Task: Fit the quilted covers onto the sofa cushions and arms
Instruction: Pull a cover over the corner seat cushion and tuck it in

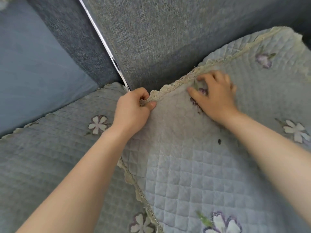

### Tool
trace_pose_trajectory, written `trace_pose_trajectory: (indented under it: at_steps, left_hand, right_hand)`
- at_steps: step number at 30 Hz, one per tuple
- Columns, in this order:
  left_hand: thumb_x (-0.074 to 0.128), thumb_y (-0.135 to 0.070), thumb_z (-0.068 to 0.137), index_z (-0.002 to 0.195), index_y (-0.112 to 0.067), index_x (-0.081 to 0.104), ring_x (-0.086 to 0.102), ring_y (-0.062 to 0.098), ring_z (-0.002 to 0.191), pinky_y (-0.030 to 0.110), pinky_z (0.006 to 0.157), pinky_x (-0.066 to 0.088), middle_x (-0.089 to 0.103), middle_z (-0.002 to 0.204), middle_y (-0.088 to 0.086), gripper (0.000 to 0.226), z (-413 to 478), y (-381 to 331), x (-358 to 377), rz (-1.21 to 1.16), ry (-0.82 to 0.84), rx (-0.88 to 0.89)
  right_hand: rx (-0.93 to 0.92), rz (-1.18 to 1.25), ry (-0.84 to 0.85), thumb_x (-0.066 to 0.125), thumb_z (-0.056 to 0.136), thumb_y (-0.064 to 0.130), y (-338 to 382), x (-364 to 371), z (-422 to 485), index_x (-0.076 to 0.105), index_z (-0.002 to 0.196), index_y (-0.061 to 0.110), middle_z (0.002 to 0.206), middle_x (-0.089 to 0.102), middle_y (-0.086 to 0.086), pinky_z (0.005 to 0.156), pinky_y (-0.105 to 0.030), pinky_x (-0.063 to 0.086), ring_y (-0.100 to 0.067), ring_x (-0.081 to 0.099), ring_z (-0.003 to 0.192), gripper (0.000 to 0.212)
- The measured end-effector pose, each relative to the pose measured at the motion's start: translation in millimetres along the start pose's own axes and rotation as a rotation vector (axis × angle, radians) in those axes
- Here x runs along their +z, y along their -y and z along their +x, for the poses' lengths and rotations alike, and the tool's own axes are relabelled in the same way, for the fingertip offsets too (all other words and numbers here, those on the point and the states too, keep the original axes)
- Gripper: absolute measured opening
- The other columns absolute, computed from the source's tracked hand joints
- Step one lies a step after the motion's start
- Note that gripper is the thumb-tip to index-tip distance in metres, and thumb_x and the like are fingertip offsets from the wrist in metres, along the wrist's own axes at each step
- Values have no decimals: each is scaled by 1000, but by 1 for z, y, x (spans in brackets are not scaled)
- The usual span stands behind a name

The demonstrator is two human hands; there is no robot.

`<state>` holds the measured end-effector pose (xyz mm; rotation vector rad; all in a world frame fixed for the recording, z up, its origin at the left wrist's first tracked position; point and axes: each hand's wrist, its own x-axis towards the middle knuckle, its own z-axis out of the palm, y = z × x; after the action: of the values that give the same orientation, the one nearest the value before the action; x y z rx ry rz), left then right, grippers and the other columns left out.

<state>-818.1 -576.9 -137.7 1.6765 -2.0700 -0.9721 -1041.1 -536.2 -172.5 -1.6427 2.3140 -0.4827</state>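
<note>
Quilted grey-blue cloth, stitched in small squares with sewn flowers, made up the cover (185, 165) on the seat, its back corner against the coarse woven sofa back (159, 39). The left hand (133, 106) pinched the cream lace trim (168, 89) there. The right hand (217, 96) rested bent-fingered on the cover, too blurred to tell any grip. Seating the back edge seemed the step; next, the lace likely needed pushing into the gap.

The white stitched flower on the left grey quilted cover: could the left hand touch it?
Probably yes: the white stitched flower lies uncovered beside the left hand, which pinches cream lace trim.
</note>
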Motion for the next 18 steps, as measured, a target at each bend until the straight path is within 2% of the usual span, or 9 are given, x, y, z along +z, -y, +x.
trace_pose_trajectory:
  at_steps: [2, 5, 8, 10, 14, 16, 18]
  left_hand:
    - [67, -24, 86, 80, -14, 55, 42, 17, 67, 25, 55, 28, 47, 63, -9, 16, 0, -6, 2, -13, -64, 76]
    - [65, -24, 87, 81, -13, 54, 46, 20, 70, 27, 56, 21, 49, 65, -5, 16, 7, -11, 9, 9, -120, 140]
    - [57, -27, 92, 80, -13, 45, 43, 24, 71, 31, 56, 16, 43, 63, -6, 22, 17, -5, 19, 69, -60, 108]
    - [56, -27, 92, 79, -13, 40, 41, 25, 72, 32, 56, 14, 39, 63, -7, 25, 22, -2, 21, 139, -20, 84]
    - [56, -25, 91, 80, -13, 40, 40, 25, 73, 34, 56, 19, 43, 68, -1, 23, 31, -8, 25, 243, -49, 4]
    - [56, -24, 91, 81, -12, 41, 46, 29, 76, 31, 59, 25, 49, 75, 5, 22, 33, -11, 28, 264, -36, -35]
    - [54, -23, 92, 87, -9, 44, 53, 37, 86, 34, 63, 32, 57, 88, 16, 17, 30, -15, 33, 279, -35, -60]
  right_hand:
    - [121, 35, -16, 48, 83, 66, -10, -1, -27, 53, 122, 29, 128, 44, 0, 99, -42, 26, -23, 35, 123, 54]
    - [150, 63, -118, 51, 87, 58, -16, 6, -38, 58, 112, 22, 115, 51, -7, 94, -41, 30, -27, 42, 114, 44]
    - [86, 37, -33, 55, 92, 36, -16, 13, -12, 59, 93, 9, 92, 60, -15, 74, -37, 39, -35, 54, 92, 27]
    - [11, -52, 53, 51, 94, 28, -16, 12, -1, 55, 90, 6, 91, 61, -19, 65, -34, 34, -37, 56, 86, 23]
    - [-138, -238, 41, 49, 94, 19, -28, -1, 7, 53, 100, -3, 99, 60, -28, 72, -36, 33, -40, 55, 91, 23]
    - [-83, -255, 22, 46, 96, 21, -25, 3, 7, 53, 103, -2, 104, 60, -26, 79, -39, 36, -39, 55, 96, 26]
    - [45, -159, -6, 43, 98, 26, -17, 9, 5, 54, 105, 1, 108, 60, -22, 84, -40, 36, -37, 54, 102, 28]
